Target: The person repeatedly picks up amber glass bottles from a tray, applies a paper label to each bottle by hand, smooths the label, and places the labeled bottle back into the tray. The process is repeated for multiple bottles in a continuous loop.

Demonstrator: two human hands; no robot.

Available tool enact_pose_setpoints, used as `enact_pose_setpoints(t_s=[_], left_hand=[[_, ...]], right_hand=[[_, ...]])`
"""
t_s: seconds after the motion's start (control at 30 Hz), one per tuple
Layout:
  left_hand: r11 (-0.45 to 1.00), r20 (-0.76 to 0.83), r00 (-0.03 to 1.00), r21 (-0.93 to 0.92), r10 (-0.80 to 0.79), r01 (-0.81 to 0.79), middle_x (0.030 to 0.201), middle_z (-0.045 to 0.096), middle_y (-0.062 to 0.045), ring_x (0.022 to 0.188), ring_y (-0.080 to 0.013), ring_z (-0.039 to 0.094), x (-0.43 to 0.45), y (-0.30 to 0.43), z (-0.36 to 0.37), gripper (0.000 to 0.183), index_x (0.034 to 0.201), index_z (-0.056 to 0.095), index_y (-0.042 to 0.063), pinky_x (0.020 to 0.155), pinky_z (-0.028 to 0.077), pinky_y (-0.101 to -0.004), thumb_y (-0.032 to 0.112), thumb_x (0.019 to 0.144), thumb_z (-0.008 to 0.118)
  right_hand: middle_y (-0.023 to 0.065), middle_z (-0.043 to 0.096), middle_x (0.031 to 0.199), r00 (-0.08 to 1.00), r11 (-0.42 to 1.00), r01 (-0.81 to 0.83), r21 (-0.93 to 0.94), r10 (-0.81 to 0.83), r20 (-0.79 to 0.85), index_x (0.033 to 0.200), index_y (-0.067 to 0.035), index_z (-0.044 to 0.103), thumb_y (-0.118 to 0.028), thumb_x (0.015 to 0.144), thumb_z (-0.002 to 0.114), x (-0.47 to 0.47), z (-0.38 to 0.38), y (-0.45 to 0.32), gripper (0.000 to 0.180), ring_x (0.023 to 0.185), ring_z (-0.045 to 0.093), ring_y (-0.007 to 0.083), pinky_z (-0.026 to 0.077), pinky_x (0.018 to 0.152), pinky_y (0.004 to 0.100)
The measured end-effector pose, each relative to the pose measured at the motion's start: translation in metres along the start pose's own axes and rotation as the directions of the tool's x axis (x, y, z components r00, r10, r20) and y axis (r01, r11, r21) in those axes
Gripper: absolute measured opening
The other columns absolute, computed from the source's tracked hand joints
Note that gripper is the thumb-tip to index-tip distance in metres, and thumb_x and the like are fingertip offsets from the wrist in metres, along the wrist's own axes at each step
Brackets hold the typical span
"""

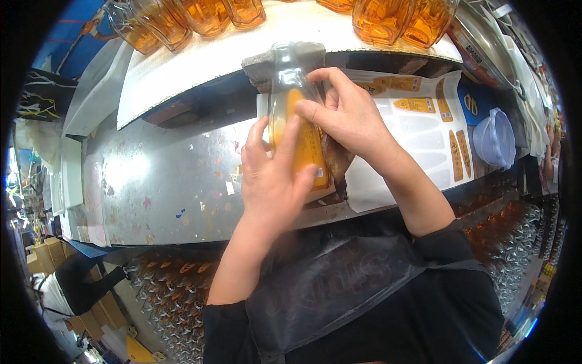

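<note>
A clear glass bottle point(283, 77) with amber colour low down lies tilted in front of me, its neck resting on a grey cloth pad point(259, 63). On its upper face is a long orange label point(305, 143) bearing writing. My left hand point(275, 175) is against the bottle's left side and lower label, fingers spread. My right hand point(348, 113) touches the label's upper part with the thumb, its index finger by the bottle's shoulder. To the right lies a white backing sheet point(409, 168) with several orange labels point(413, 105) on it.
Several amber-bottomed glass bottles point(382, 20) stand on the white board point(182, 73) at the back. A lilac plastic basket point(494, 139) and a metal basin point(486, 43) are at the right. Paper scraps dot the metal table point(168, 182). Many bottles point(173, 291) stand below; a person point(68, 291) is at lower left.
</note>
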State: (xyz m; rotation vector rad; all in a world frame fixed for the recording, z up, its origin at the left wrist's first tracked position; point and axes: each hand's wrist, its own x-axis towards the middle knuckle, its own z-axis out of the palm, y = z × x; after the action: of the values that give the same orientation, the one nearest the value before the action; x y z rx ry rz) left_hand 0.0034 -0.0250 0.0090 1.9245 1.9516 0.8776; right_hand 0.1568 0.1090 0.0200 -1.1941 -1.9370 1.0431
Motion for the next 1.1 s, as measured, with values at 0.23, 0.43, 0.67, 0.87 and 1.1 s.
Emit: enact_pose_setpoints(t_s=[0.23, 0.43, 0.67, 0.87, 1.1], left_hand=[[1.0, -0.005, 1.0, 0.009, 0.022, -0.022, 0.155, 0.032, -0.023, 0.135, -0.0439, 0.042, 0.0, -0.002, 0.0, 0.08, 0.159, 0.046, 0.02, 0.113, 0.04, -0.0523, 0.029, 0.086, 0.078], [0.998, -0.083, 0.996, -0.05, 0.032, -0.036, 0.154, 0.034, -0.026, 0.137, -0.0458, 0.041, -0.002, -0.006, 0.006, 0.091, 0.161, 0.035, 0.006, 0.115, 0.037, -0.0534, 0.029, 0.085, 0.079], [0.929, -0.131, 0.988, -0.37, -0.087, 0.032, 0.144, 0.047, -0.022, 0.125, -0.0332, 0.051, -0.006, -0.018, 0.008, 0.066, 0.155, 0.044, 0.001, 0.109, 0.042, -0.0447, 0.026, 0.098, 0.066], [0.853, -0.183, 0.972, -0.521, -0.145, 0.029, 0.133, 0.053, -0.011, 0.099, -0.0136, 0.053, -0.006, -0.018, 0.01, 0.046, 0.15, 0.057, 0.003, 0.098, 0.045, -0.0299, 0.021, 0.108, 0.051], [0.847, -0.145, 0.985, -0.531, -0.097, 0.005, 0.137, 0.048, -0.013, 0.116, -0.0181, 0.05, -0.009, -0.02, 0.009, 0.052, 0.155, 0.052, 0.003, 0.105, 0.041, -0.0321, 0.03, 0.111, 0.047]], right_hand=[[-0.0008, 0.065, 0.095, 0.951, 0.928, -0.29, 0.236, 0.251, 0.179, 0.127, -0.004, 0.068, -0.036, 0.107, 0.06, 0.021, -0.026, -0.017, 0.038, 0.083, 0.064, 0.0079, 0.055, 0.07, 0.0254], [0.0095, 0.074, 0.112, 0.767, 0.769, 0.637, -0.058, -0.623, 0.156, 0.121, -0.005, 0.07, -0.003, 0.094, 0.072, 0.022, -0.034, -0.011, 0.027, 0.098, 0.075, 0.0175, 0.062, 0.085, 0.0304], [0.007, 0.072, 0.089, 0.357, 0.279, 0.863, -0.42, -0.927, 0.118, 0.101, -0.01, 0.071, -0.006, 0.084, 0.069, 0.004, -0.023, -0.025, 0.017, 0.077, 0.07, 0.0204, 0.057, 0.068, 0.0319], [0.0047, 0.074, 0.087, 0.47, 0.457, 0.883, -0.11, -0.858, 0.206, 0.093, -0.01, 0.072, -0.006, 0.079, 0.073, -0.05, -0.026, -0.015, 0.015, 0.079, 0.072, 0.0203, 0.056, 0.068, 0.0333], [0.0063, 0.075, 0.092, 0.284, 0.291, 0.956, -0.036, -0.888, 0.361, 0.097, -0.009, 0.075, -0.011, 0.086, 0.075, -0.087, -0.013, 0.033, 0.012, 0.087, 0.075, 0.0217, 0.06, 0.076, 0.0354]])
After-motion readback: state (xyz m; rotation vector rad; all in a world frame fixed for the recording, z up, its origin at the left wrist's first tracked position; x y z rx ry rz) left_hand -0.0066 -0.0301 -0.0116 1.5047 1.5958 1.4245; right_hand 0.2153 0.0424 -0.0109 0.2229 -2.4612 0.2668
